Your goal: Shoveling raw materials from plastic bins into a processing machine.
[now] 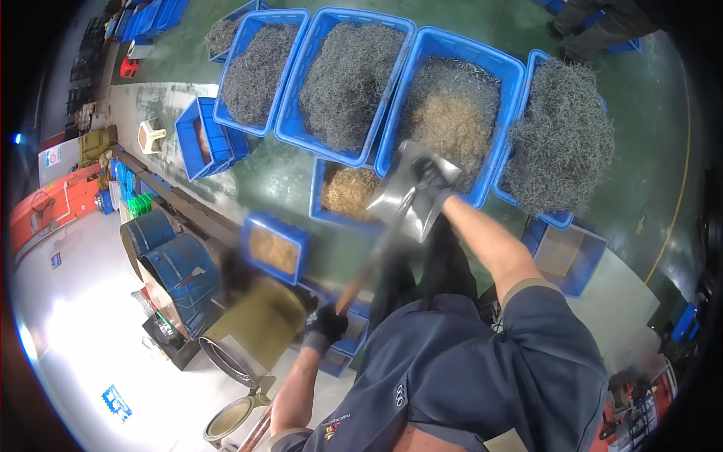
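A shovel with a shiny metal blade (393, 183) is held in front of me. Its blade overlaps the near edge of a blue bin (514, 75), which holds grey metal bits and a tan, grainy heap (452, 124). Gloved in dark grey, my right hand (431, 183) is closed at the blade end of the shovel, partly covering the blade. My left hand (327, 324), in a black glove, wraps round the brown shaft (351, 292) lower left. The blade looks bare where it shows; the shaft between my hands is blurred.
Blue bins heaped with grey tangled metal pieces (350, 83) (561, 139) flank the middle one. Nearer are smaller bins of tan grains (350, 190) (273, 250). Blue drums (181, 271) and an olive barrel (260, 320) stand left. A person's legs (602, 30) show far right.
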